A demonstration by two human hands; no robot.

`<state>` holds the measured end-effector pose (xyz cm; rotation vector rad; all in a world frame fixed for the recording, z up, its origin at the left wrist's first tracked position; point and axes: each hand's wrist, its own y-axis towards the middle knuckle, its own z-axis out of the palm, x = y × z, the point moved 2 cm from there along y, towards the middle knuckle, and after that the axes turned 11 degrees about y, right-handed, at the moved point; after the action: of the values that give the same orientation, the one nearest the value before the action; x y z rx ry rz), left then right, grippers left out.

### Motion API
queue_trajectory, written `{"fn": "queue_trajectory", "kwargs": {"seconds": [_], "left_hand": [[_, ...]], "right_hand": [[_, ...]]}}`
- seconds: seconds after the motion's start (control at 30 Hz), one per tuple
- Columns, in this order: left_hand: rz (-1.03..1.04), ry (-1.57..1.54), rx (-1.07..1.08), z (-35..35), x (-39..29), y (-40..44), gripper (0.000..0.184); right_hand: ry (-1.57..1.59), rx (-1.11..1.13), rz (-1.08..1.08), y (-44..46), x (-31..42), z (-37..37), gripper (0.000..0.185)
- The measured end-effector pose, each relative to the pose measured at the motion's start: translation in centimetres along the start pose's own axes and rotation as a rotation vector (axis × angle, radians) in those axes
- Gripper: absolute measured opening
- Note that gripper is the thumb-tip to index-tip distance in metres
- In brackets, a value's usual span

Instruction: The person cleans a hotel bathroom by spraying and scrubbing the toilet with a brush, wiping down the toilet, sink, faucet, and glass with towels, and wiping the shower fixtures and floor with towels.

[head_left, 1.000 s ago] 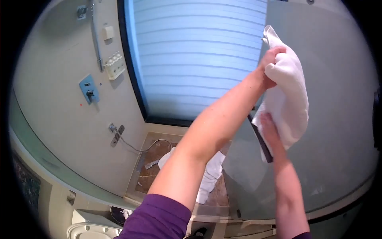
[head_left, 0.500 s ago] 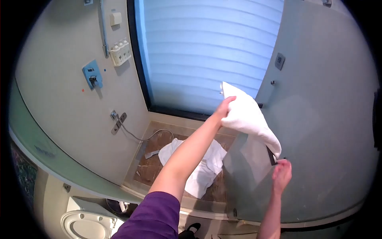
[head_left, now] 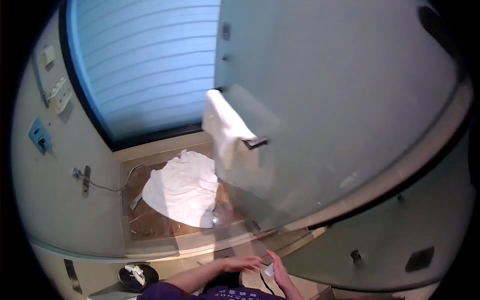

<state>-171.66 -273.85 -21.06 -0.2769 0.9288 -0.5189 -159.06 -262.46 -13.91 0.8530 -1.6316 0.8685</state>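
A white towel [head_left: 224,122] hangs over the dark bar [head_left: 256,143] on the glass panel. My left hand [head_left: 243,264] is low in the view near my body, its fingers stretched out and nothing in it. Close beside it on the right, my right hand [head_left: 278,270] has its fingers extended; a small white patch shows by its palm, too blurred to make out. A second white cloth [head_left: 185,189] lies spread on the brown shower floor.
A glass panel [head_left: 340,110] fills the right side. The shower hose [head_left: 107,189] runs from the left wall to the floor, with its hand shower [head_left: 135,201] beside the cloth. A black bin [head_left: 139,276] stands at the lower left. The window blind [head_left: 145,65] is behind.
Both hands have let go of the towel and dropped down toward my body. The towel now hangs on the bar. The view has swung to the right.
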Motion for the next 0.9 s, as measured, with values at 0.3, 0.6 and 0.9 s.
{"fn": "queue_trajectory", "kwargs": {"seconds": [0.3,0.6,0.9], "left_hand": [[-0.008,0.811,0.109,11.3,2.6,5.3,0.037],[-0.561,1.705,-0.027,1.1,17.4,9.4,0.023],[0.013,2.085,0.405,17.4,11.1,16.8,0.028]], "right_hand": [[0.319,0.029,0.171,-14.6,-4.8,-6.4,0.039],[0.504,-0.802,0.219,-37.6,-14.9,-11.9,0.035],[-0.967,-2.194,0.940,-70.4,-2.9,-10.5,0.050]]}}
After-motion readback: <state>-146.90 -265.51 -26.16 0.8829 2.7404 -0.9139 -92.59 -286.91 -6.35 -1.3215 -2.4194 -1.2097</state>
